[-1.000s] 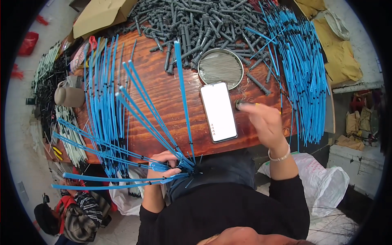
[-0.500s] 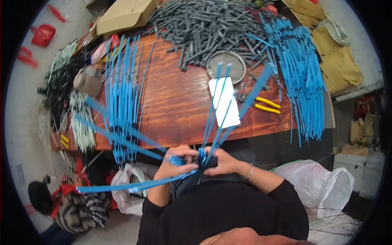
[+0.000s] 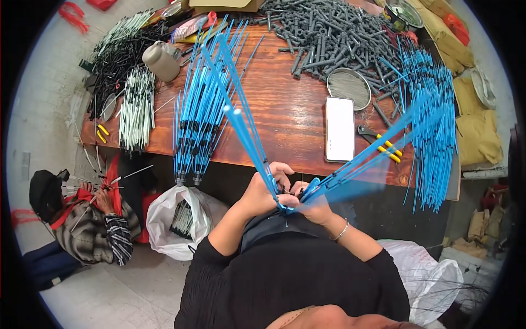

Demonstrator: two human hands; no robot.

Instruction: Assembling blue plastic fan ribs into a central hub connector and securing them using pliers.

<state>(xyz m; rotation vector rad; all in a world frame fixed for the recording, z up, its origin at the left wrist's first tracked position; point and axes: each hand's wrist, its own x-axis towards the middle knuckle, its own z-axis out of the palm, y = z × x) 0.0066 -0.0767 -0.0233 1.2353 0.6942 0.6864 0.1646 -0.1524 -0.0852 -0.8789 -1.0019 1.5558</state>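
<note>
At the near edge of the table both hands meet over a cluster of blue umbrella ribs (image 3: 252, 143), thin jointed rods with black fittings. My left hand (image 3: 264, 192) is closed, fingers curled and thumb pressed at the point where the ribs come together. Closed on the other side of that hub, my right hand (image 3: 315, 207) wears a bracelet and is partly covered by ribs (image 3: 356, 159) fanning up to the right, some blurred. A small dark piece shows between the fingers. From the left hand one bunch of ribs rises up and left over the table.
More blue ribs (image 3: 200, 109) lie left on the table (image 3: 268, 109), with another pile (image 3: 433, 137) at right. Around them are pale ribs (image 3: 136, 109), grey plastic parts (image 3: 334, 41), a phone (image 3: 339, 129), yellow-handled pliers (image 3: 388, 149) and a bottle (image 3: 160, 61). Another person (image 3: 87, 219) sits lower left.
The ribs that stretched out to the left have swung upward, and those at right now lean further right. Both hands have moved slightly up and right. The whole view has shifted.
</note>
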